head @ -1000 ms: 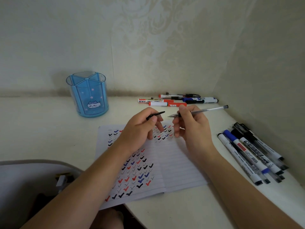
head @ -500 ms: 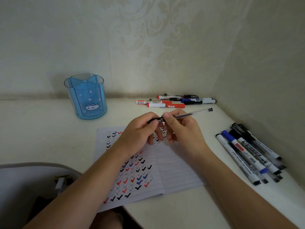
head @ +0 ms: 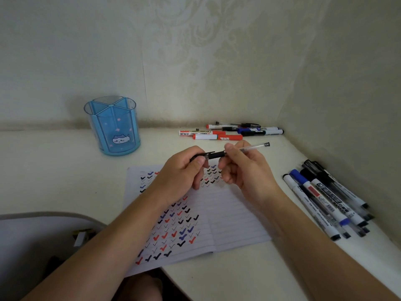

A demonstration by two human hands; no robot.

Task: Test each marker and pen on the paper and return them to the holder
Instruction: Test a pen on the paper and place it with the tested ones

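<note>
The slim gel pen with the clear plastic barrel (head: 252,148) is up off the pale desk (head: 54,170), held level above the lined paper (head: 234,218), with both hands on it. The left hand (head: 182,170) pinches the black clipped cap (head: 214,153) between thumb and fingers. The right hand (head: 245,172) grips the barrel in curled fingers, tail poking out toward 2 o'clock. Cap and barrel meet in one line, so this reads as the capping step, though the tip itself is hidden.

Next call: a firm push to seat the cap, then a carry to 10 o'clock. There the round translucent blue plastic holder (head: 112,127) stands with its divided compartments, and the pen drops in upright. That barrel is smooth, hard and slender, so it could roll easily.

White-bodied markers (head: 325,198) lie fanned at 3 o'clock. Another row of pens and markers (head: 230,132) lies at 12 o'clock. The paper is matte and ruled, and covered in red, blue and black ticks.
</note>
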